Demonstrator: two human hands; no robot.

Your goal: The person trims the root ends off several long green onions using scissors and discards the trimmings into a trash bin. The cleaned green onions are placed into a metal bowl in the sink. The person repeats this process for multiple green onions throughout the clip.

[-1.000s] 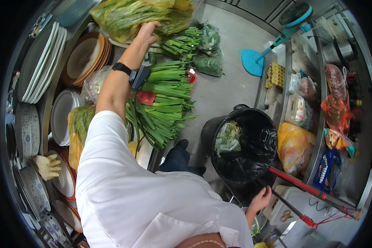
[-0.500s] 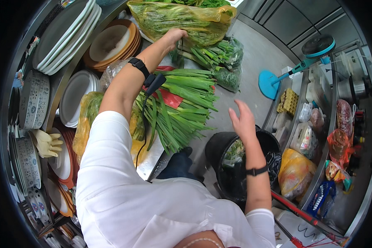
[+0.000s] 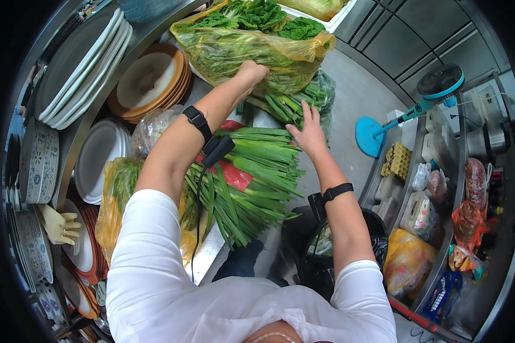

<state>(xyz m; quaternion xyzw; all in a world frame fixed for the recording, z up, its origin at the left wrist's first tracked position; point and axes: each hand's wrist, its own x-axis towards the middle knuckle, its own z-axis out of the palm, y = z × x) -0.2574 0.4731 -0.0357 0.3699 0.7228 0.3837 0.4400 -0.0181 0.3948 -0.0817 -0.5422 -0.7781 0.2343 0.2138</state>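
My left hand [image 3: 252, 75] is closed against the lower edge of a yellow plastic bag [image 3: 234, 54] stuffed with leafy greens; its fingertips are hidden, so what they grip is unclear. Just below that bag lies a bunch of green stalks [image 3: 289, 108], partly in clear plastic. Fingers spread, my right hand [image 3: 309, 132] is at the right end of these stalks; whether it touches them I cannot tell. Nearer to me a big pile of long green leaves [image 3: 252, 166], tied with a red band [image 3: 234, 176], rests on a metal surface [image 3: 209, 260].
Stacked plates [image 3: 149, 80] and a rubber glove [image 3: 60, 224] fill the shelves on the left. A black bin [image 3: 294, 237] stands below my right forearm. On the right are a blue fan [image 3: 371, 137] and shelves with an egg tray [image 3: 396, 160] and bagged goods.
My right hand has moved from above the bin forward and left to the green stalks. My left hand stays by the yellow bag. The view has shifted slightly.
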